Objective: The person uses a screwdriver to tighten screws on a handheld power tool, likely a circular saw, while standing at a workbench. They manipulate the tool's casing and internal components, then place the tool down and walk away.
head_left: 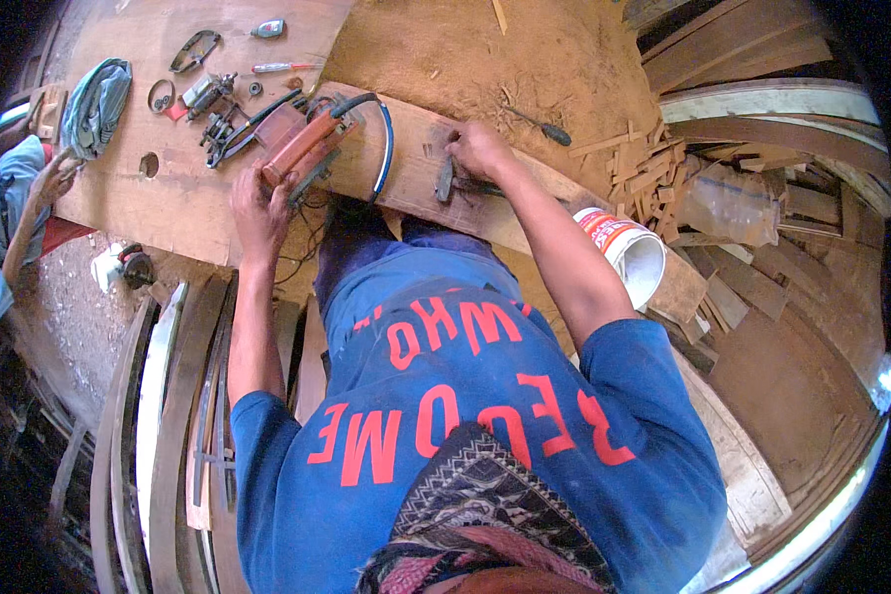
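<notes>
My left hand (pixel 273 193) is closed on an orange power tool (pixel 309 139) with a hose or cord, resting near the left part of a long wooden board (pixel 411 163). My right hand (pixel 470 147), fingers curled, grips a small dark metal object (pixel 447 173) lying on that board, right of the orange tool. Its exact kind is unclear. A disassembled metal machine part (pixel 208 94), rings, a red-handled screwdriver (pixel 277 67) and a small bottle (pixel 267 28) lie beyond.
A co-worker's hand (pixel 54 178) reaches near a folded cloth (pixel 97 109) at the left. A dark-handled tool (pixel 537 124) lies on the worktop (pixel 158 218). A white bucket (pixel 626 259), wood offcuts (pixel 643 163) and a plastic bag (pixel 728 203) are at the right; planks (pixel 168 396) lie lower left.
</notes>
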A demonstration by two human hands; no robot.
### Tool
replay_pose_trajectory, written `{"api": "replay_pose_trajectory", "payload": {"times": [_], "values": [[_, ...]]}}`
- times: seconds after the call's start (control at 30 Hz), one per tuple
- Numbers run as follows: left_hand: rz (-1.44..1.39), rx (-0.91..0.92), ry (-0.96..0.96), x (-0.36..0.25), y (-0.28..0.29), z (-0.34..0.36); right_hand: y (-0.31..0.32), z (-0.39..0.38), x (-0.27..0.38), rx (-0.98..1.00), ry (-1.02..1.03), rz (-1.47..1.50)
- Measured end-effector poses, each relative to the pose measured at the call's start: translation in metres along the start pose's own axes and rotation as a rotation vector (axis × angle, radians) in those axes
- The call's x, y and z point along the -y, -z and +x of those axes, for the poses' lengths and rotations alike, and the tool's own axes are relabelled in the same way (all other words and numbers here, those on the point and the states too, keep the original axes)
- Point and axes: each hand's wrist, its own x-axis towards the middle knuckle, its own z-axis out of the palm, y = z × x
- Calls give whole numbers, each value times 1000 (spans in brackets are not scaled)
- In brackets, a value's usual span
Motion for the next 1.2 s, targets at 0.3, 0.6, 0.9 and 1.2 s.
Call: {"api": "replay_pose_trajectory", "payload": {"times": [0.3, 0.6, 0.9, 1.2], "values": [[103, -44, -120, 9, -1, 6, 92, -81, -15, 96, -383, 1251], [115, -101, -81, 0, -4, -3, -1, -187, -8, 239, -433, 1476], [193, -304, 36, -3, 8, -51, -21, -156, -38, -232, -20, 314], [-155, -196, 472, 35, 6, -117, -113, -119, -53, -499, 59, 186]]}}
